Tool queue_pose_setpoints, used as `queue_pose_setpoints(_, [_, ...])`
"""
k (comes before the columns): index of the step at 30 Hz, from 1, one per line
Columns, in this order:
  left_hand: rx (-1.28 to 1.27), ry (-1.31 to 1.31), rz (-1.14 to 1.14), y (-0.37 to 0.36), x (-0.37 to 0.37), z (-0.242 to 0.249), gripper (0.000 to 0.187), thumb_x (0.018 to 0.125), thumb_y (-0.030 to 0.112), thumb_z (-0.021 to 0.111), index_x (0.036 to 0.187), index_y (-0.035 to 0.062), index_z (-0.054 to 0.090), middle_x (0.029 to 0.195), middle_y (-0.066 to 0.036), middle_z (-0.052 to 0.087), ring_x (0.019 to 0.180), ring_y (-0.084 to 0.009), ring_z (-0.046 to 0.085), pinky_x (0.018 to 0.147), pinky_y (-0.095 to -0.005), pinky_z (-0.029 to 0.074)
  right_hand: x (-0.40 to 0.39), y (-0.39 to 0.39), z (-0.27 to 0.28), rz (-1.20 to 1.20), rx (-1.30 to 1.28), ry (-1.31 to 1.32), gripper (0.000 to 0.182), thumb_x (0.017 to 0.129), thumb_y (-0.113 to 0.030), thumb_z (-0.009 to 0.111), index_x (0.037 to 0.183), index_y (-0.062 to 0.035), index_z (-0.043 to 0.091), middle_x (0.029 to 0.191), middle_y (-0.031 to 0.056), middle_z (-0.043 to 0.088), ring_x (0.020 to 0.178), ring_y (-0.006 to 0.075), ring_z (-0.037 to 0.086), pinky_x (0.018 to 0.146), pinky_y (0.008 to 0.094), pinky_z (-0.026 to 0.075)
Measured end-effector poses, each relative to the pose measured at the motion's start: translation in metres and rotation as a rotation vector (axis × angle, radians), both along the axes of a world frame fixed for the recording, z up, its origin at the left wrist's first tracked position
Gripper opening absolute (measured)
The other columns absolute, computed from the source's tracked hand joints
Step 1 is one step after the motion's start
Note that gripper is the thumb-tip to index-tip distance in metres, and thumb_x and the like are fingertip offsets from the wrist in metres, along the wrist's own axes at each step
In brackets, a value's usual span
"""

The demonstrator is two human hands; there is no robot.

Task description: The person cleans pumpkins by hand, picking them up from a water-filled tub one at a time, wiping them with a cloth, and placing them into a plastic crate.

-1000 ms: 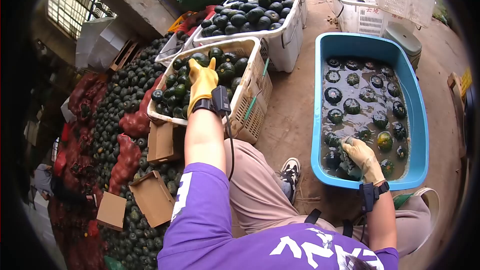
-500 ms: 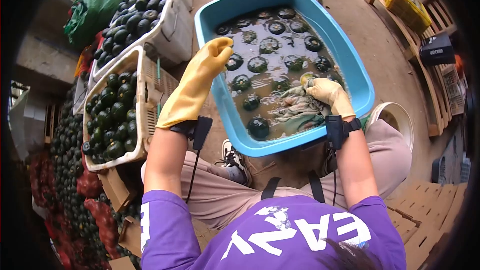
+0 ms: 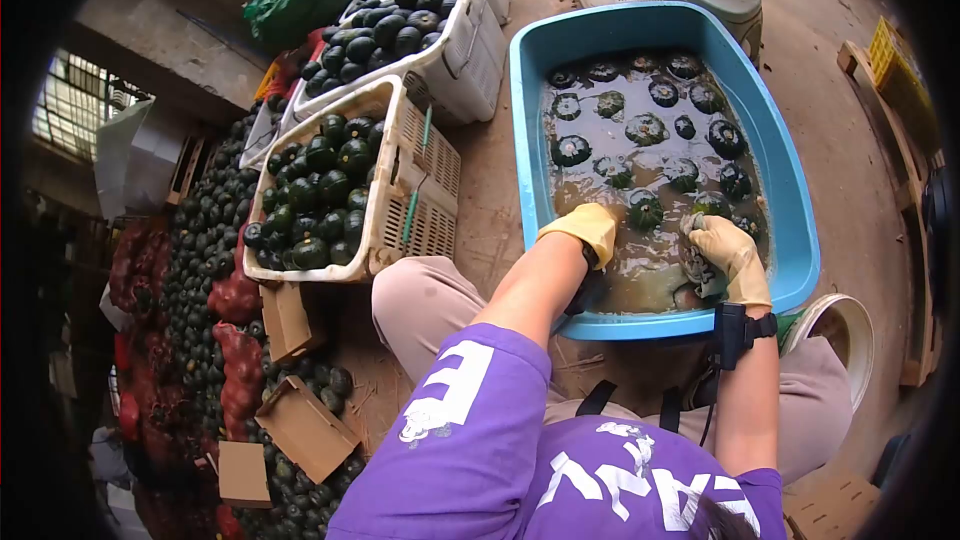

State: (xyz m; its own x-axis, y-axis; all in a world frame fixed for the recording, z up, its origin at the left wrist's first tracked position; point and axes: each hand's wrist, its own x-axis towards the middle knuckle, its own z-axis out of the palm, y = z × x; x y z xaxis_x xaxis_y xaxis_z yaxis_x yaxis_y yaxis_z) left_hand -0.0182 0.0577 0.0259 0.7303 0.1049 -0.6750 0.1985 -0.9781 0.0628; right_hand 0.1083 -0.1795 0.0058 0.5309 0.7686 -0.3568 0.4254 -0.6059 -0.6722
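A blue tub (image 3: 800, 220) holds murky water with several small dark green pumpkins (image 3: 645, 129) floating in it. My left hand (image 3: 588, 228), in a yellow rubber glove, reaches down into the water inside the tub's near left part; its fingers are hidden. My right hand (image 3: 728, 248), gloved too, is closed on a wet greyish-green cloth (image 3: 697, 265) that hangs into the water on the near right. Close to that hand floats a pumpkin (image 3: 712, 204). A reddish-brown round patch (image 3: 686, 297) shows below the cloth; I cannot make out what it is.
On the left, a white crate (image 3: 390, 160) is full of dark green pumpkins, with another filled crate (image 3: 480, 50) behind it. Pumpkins and red net bags cover the floor farther left, near cardboard boxes (image 3: 305, 430). A white bucket (image 3: 850, 340) stands right of my knee.
My left hand has come down from above the tub's left rim into the water. My right hand keeps hold of the cloth, now bunched below it. The view has swung left.
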Motion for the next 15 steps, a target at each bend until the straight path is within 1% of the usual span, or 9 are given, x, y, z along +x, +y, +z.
queue_pose_setpoints(2, [-0.131,-0.053,0.147,0.016,0.001,-0.008,0.064,0.075,0.046,0.084,0.119,0.0014,0.068,0.107,-0.017,0.073,0.104,-0.0296,0.069,0.089,-0.0400,0.055,0.001,0.003,0.004,0.018,0.027,0.066,0.036,0.096,-0.026,0.053,0.115,0.0005,0.068,0.094,0.0143,0.073,0.087,0.0210,0.067,0.082,0.0335,0.052])
queue_pose_setpoints(4, [-0.714,-0.097,0.691,0.027,0.009,-0.004,0.058,0.081,0.039,0.081,0.122,0.0016,0.066,0.107,-0.015,0.072,0.103,-0.0272,0.069,0.089,-0.0391,0.055,-0.019,0.009,0.022,-0.358,0.664,0.645,0.035,0.099,-0.023,0.052,0.123,-0.0026,0.067,0.100,0.0015,0.069,0.088,0.0098,0.060,0.079,0.0288,0.050])
queue_pose_setpoints(5, [-1.077,-0.079,1.026,0.019,0.008,0.014,0.052,0.086,0.032,0.078,0.126,0.0020,0.064,0.108,-0.013,0.072,0.102,-0.0251,0.069,0.090,-0.0382,0.055,-0.028,0.013,0.038,-0.336,0.650,0.439,0.038,0.104,-0.024,0.049,0.132,-0.0002,0.060,0.118,0.0028,0.065,0.100,0.0141,0.060,0.089,0.0304,0.048])
queue_pose_setpoints(7, [-0.632,-1.243,-0.169,0.005,-0.016,0.023,0.052,0.092,0.030,0.073,0.134,0.0025,0.058,0.114,-0.010,0.069,0.101,-0.0201,0.067,0.088,-0.0348,0.055,-0.051,0.047,0.039,-0.351,0.571,0.602,0.045,0.104,-0.027,0.052,0.140,0.0000,0.053,0.115,0.0083,0.066,0.106,0.0193,0.060,0.098,0.0312,0.045])
queue_pose_setpoints(8, [-1.076,-1.102,0.493,-0.015,-0.007,0.016,0.053,0.093,0.030,0.072,0.135,0.0029,0.056,0.117,-0.010,0.068,0.103,-0.0195,0.067,0.087,-0.0351,0.055,-0.071,0.071,0.007,-0.415,0.660,-0.075,0.046,0.103,-0.027,0.052,0.139,0.0011,0.052,0.117,0.0134,0.067,0.109,0.0272,0.061,0.099,0.0347,0.045])
queue_pose_setpoints(9, [-1.437,-0.794,1.169,-0.037,0.004,0.008,0.053,0.093,0.030,0.070,0.136,0.0034,0.055,0.120,-0.010,0.067,0.104,-0.0190,0.066,0.087,-0.0354,0.055,-0.071,0.079,0.002,-0.510,0.755,-0.066,0.042,0.102,-0.025,0.051,0.135,0.0003,0.055,0.118,0.0180,0.066,0.112,0.0332,0.061,0.100,0.0368,0.046])
queue_pose_setpoints(11, [-1.355,-0.708,1.144,-0.059,-0.005,0.041,0.048,0.095,0.034,0.069,0.132,0.0054,0.058,0.115,-0.009,0.067,0.098,-0.0177,0.065,0.085,-0.0345,0.054,-0.053,0.079,0.007,-0.512,1.100,0.480,0.036,0.102,-0.025,0.050,0.128,-0.0029,0.062,0.113,0.0179,0.069,0.102,0.0236,0.064,0.092,0.0359,0.049])
queue_pose_setpoints(13, [-1.311,-0.618,1.014,-0.063,-0.014,0.050,0.053,0.091,0.043,0.072,0.130,0.0087,0.060,0.105,-0.004,0.067,0.093,-0.0141,0.062,0.078,-0.0297,0.049,-0.047,0.043,0.056,-0.587,0.447,0.442,0.040,0.103,-0.034,0.048,0.124,-0.0031,0.065,0.111,0.0162,0.071,0.101,0.0203,0.064,0.087,0.0351,0.050])
queue_pose_setpoints(15, [-1.379,-0.793,0.915,-0.056,-0.010,0.030,0.040,0.097,0.036,0.067,0.125,0.0079,0.065,0.110,-0.003,0.068,0.095,-0.0155,0.063,0.084,-0.0302,0.051,-0.055,0.046,0.034,-0.614,0.568,0.455,0.040,0.103,-0.033,0.049,0.126,-0.0028,0.063,0.116,0.0195,0.069,0.108,0.0228,0.064,0.091,0.0365,0.049])
